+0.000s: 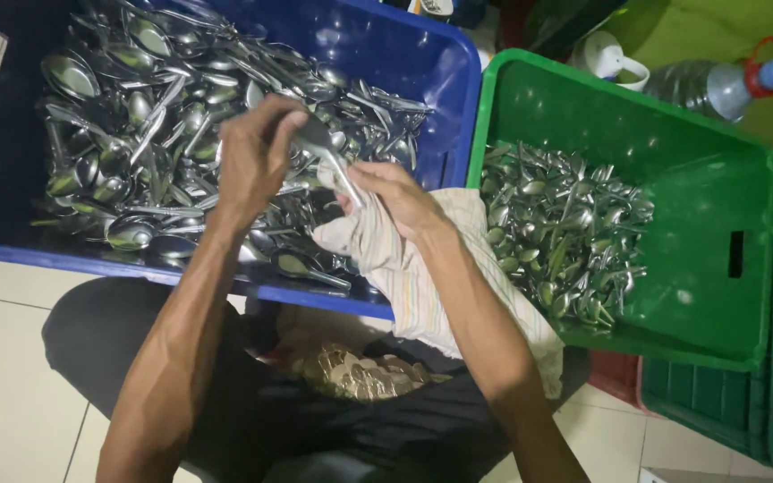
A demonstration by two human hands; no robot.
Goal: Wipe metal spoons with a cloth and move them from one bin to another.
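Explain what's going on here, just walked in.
A seated person holds a shiny metal spoon in the left hand and rubs its handle with a pale striped cloth gripped in the right hand. This happens over a blue plastic crate piled with metal spoons. A green plastic crate alongside holds a smaller heap of spoons. The cloth drapes down across the person's lap.

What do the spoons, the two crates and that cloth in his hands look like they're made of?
Spoons: polished metal, likely steel, with mirror-like glints. Blue crate and green crate: moulded plastic, glossy with soft highlights. Cloth: woven fabric, pale with thin stripes, matte, folding limply. Right hand grips it; left hand holds a spoon.
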